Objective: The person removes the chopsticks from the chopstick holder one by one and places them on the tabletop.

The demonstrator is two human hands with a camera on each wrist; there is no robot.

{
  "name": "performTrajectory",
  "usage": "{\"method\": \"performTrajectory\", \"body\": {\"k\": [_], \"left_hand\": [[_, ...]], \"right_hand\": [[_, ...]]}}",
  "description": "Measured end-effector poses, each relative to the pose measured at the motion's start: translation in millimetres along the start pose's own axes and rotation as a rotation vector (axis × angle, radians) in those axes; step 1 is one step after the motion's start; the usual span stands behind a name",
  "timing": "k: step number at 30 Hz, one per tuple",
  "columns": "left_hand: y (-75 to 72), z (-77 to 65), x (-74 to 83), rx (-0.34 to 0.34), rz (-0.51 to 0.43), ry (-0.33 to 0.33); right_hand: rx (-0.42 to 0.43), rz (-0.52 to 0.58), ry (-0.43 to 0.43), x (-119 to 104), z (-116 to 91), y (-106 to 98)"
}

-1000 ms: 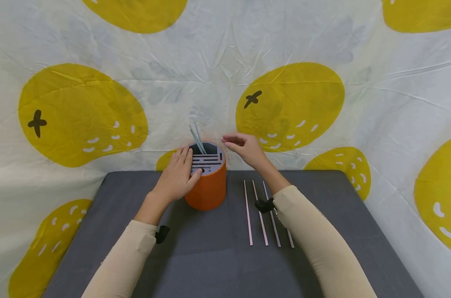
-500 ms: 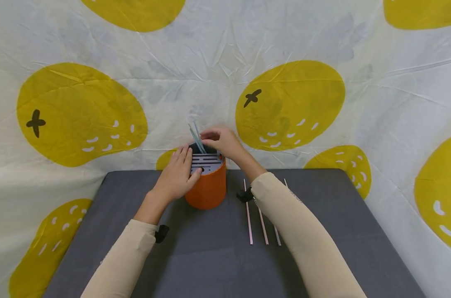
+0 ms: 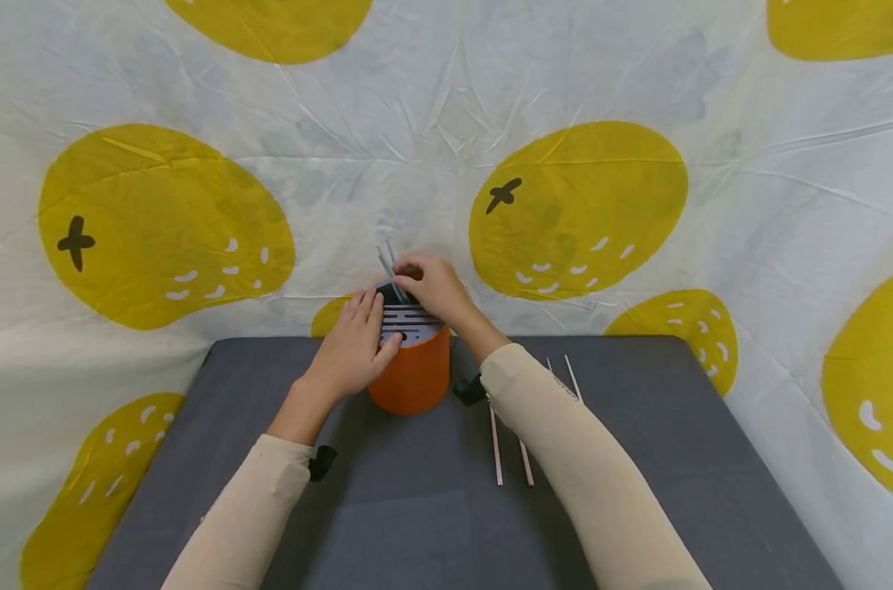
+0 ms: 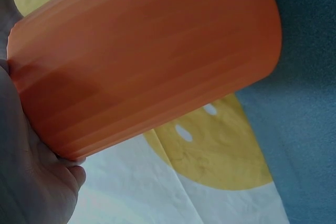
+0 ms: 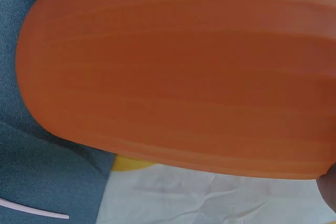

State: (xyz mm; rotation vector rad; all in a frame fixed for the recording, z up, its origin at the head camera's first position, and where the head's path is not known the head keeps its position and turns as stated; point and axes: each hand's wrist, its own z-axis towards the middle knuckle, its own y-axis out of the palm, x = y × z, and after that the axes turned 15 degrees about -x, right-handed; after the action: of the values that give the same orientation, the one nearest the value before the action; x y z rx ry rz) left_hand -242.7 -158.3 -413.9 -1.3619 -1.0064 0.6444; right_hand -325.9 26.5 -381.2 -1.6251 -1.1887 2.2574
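An orange round utensil holder (image 3: 410, 385) with a grey slotted top (image 3: 414, 332) stands upright near the table's back edge. Thin pale blue-green chopsticks (image 3: 385, 262) lean out of its rear compartment. Along the left of the top rests my left hand (image 3: 346, 348), its fingers fairly straight and its thumb on the near edge. My right hand (image 3: 433, 288) is above the rear right of the holder, thumb and forefinger pinching at the chopsticks; its other fingers are curled. Both wrist views are mostly filled by the orange wall (image 4: 147, 61), and the pinch is out of sight there.
Several pink and pale chopsticks (image 3: 496, 451) lie on the dark grey table (image 3: 417, 508) right of the holder, partly covered by my right sleeve (image 3: 579, 442). Behind the table hangs a white cloth (image 3: 387, 123) with yellow fruit prints.
My right hand has moved left, from beyond the holder's right rim to the standing chopsticks, and its thumb and forefinger have closed on them. The left hand and the holder have stayed in place.
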Motion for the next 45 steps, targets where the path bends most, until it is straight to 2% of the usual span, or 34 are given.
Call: {"method": "performTrajectory", "body": {"k": [9, 13, 17, 26, 31, 34, 38, 45], "left_hand": [[-0.5, -0.3, 2.0, -0.016, -0.005, -0.016], [0.1, -0.3, 2.3, -0.008, -0.011, -0.018], [0.3, -0.4, 2.5, 0.001, -0.015, -0.013], [-1.6, -1.4, 1.9, -0.008, -0.018, -0.014], [-2.9, -3.5, 1.6, -0.012, -0.014, -0.018], [-3.9, -4.5, 2.4, -0.015, -0.019, -0.021], [-4.1, -4.9, 2.4, -0.013, -0.012, -0.023], [-4.1, -2.6, 1.6, -0.016, -0.012, -0.021]], "right_hand": [[0.089, 0.014, -0.017, -6, -4, -11], [0.104, 0.134, -0.067, -11, -9, -21], [0.145, 0.291, -0.166, -14, -13, -34], [0.339, 0.537, -0.344, -23, -21, -70], [0.427, 0.664, -0.398, -31, -30, -89], [0.46, 0.693, -0.424, -33, -36, -100], [0.475, 0.68, -0.425, -32, -48, -112], [0.458, 0.575, -0.348, -19, -73, -129]]}}
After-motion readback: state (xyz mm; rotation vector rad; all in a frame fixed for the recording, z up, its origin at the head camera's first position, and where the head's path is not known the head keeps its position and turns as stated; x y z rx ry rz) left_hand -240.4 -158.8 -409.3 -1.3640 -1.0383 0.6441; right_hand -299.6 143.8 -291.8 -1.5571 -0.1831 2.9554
